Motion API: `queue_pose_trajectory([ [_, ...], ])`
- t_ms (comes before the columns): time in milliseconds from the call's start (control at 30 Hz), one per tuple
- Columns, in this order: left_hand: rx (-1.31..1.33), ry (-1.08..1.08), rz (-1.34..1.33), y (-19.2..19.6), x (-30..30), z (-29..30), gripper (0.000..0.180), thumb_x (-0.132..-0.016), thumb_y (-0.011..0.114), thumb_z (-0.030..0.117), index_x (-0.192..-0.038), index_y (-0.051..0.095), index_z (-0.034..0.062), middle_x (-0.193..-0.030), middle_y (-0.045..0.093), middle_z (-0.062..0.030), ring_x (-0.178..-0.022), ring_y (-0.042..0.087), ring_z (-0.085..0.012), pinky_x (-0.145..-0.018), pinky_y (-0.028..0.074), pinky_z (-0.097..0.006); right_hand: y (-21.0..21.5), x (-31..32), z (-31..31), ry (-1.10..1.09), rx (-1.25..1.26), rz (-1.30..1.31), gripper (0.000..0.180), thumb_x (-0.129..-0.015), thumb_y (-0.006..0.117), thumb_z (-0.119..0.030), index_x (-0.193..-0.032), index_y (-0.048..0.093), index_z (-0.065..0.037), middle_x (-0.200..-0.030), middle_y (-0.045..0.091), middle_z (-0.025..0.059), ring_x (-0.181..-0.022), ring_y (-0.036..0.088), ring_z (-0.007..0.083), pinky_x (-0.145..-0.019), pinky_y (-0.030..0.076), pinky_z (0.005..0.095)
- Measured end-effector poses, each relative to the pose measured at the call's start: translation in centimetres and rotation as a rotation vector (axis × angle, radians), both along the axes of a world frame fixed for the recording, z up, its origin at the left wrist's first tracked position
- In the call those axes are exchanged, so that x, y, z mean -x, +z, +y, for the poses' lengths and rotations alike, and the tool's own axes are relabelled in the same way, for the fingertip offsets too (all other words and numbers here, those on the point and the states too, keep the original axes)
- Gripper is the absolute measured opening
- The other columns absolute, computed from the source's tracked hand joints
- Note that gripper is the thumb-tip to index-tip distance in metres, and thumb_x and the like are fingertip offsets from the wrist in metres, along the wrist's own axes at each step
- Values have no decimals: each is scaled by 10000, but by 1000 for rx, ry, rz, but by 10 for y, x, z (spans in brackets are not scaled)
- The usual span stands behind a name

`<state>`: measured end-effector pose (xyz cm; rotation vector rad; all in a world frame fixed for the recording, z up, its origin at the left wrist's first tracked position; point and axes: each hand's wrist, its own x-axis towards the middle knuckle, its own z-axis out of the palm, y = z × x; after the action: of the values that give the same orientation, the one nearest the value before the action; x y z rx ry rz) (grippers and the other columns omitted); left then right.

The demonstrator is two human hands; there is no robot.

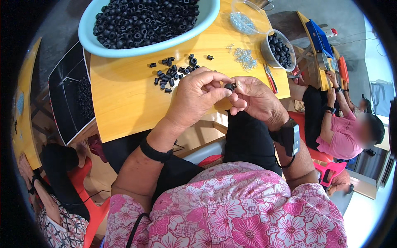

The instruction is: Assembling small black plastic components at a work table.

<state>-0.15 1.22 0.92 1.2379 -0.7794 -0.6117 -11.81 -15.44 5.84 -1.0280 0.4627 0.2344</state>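
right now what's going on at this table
A person seated at a yellow wooden table pinches one small black rubber ring between the left hand and right hand. A loose pile of black rings lies just beyond the hands, with a big light-blue basin full of them behind. Small clear parts and a clear tub of rings sit to the right. Another person works nearby.

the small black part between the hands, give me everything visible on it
The small black part is a dark, rounded piece, rubber-like in look, apparently the same kind as the loose black rings scattered on the wooden table. It is held in the air above the table's near edge, pinched between the fingertips of the left hand and the right hand. Fingers cover most of it, so its hole, orientation and any insert cannot be made out.
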Motion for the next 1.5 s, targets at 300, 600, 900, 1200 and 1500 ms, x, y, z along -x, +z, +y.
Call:
queue_pose_trajectory([
  [300,-51,-77,-141,0,-10,5,152,-821,768,31,-971,745,19,-867,607,-3,-748,553,-75,-670,465,-216,0,0,-4,89,32,12,343,-937,693,-301,-1022,657,29,-851,644,44,-658,584,111,-696,597,349],
  [600,-39,-96,-124,-6,-10,5,212,-823,769,35,-1034,751,32,-867,601,-4,-782,558,-80,-699,472,-217,5,1,3,58,111,19,326,-946,677,-263,-1052,652,45,-875,663,63,-689,582,120,-698,575,315],
  [900,-97,-129,-93,2,-8,5,461,-861,764,130,-1281,632,-7,-930,562,-1,-801,540,-75,-732,476,-218,14,-4,26,24,818,-93,202,-926,600,-45,-1101,633,49,-861,649,60,-757,625,127,-713,526,278],
  [1200,-33,-133,-94,0,-4,3,421,-895,737,183,-1248,631,-21,-945,582,-35,-848,543,-107,-769,466,-243,17,-2,37,-6,1108,-122,238,-858,638,-15,-1093,661,8,-869,667,101,-751,641,153,-701,527,286],
  [1500,-36,-56,-146,0,-3,1,414,-884,744,198,-1218,645,-26,-906,594,-39,-827,544,-129,-766,468,-263,7,-4,35,-73,1071,-194,232,-866,630,-9,-1096,658,2,-901,675,109,-785,668,179,-727,542,296],
])
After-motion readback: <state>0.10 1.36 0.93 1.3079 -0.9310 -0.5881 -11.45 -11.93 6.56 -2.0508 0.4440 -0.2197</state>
